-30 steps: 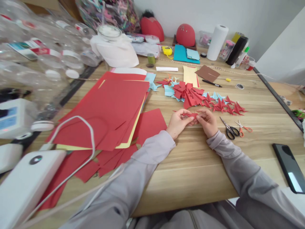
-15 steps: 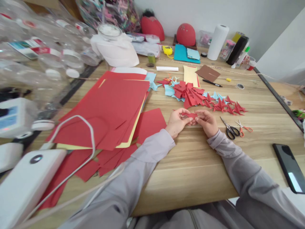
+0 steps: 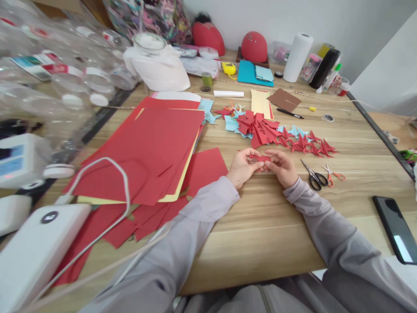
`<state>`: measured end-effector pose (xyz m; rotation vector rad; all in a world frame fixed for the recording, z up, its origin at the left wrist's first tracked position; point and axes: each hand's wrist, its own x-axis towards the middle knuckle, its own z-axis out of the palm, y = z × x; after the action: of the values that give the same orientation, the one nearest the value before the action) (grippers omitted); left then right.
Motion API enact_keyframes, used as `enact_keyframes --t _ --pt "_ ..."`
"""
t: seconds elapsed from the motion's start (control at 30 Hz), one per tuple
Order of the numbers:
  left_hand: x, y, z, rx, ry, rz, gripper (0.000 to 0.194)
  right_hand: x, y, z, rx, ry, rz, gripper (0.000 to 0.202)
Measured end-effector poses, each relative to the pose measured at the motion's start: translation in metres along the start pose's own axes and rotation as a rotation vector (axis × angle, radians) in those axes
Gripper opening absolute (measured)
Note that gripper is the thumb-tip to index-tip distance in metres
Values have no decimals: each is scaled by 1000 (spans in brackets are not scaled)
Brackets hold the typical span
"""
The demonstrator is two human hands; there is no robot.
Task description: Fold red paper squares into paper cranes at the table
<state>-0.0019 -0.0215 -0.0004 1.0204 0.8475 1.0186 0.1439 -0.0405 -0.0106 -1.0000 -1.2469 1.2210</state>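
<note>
A small piece of folded red paper (image 3: pixel 264 158) is pinched between my two hands above the wooden table. My left hand (image 3: pixel 246 166) grips its left side with thumb and fingers. On the right side, my right hand (image 3: pixel 282 167) holds it the same way. Just beyond the hands lies a pile of folded red paper shapes (image 3: pixel 257 127), with light blue ones (image 3: pixel 232 124) among them. To the left of my left hand is a square red sheet (image 3: pixel 208 169), beside a large stack of red sheets (image 3: pixel 156 143).
Right of my hands lie black scissors (image 3: pixel 314 177) and orange scissors (image 3: pixel 331 177). A phone (image 3: pixel 395 226) rests at the right. Plastic bottles (image 3: pixel 68 80) and a white power bank (image 3: pixel 42 252) with a cable crowd the left. A white roll (image 3: pixel 297 58) stands at the back.
The fingers have shifted slightly around the small red paper, and less of its face shows between them. Both arms have stayed nearly in place.
</note>
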Motion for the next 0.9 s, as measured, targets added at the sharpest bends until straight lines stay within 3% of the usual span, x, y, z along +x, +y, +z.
enact_keyframes --t 0.2,0.37,0.5,0.6,0.8,0.9 --pt "2 0 -2 -90 -5 -31 31 1 1 -1 56 18 -14 28" --pt "2 1 -3 -158 -47 -44 26 3 2 -3 157 113 25 19" --pt "2 -3 -1 -93 -8 28 38 5 -2 -7 236 197 101 12" --pt "3 -6 1 -44 24 49 29 5 -6 -8 261 183 136 12" --pt "5 -4 0 -129 51 3 31 6 -5 -5 252 221 11 12" --pt "4 -3 -1 -136 35 -4 33 7 0 -5 180 233 29 16"
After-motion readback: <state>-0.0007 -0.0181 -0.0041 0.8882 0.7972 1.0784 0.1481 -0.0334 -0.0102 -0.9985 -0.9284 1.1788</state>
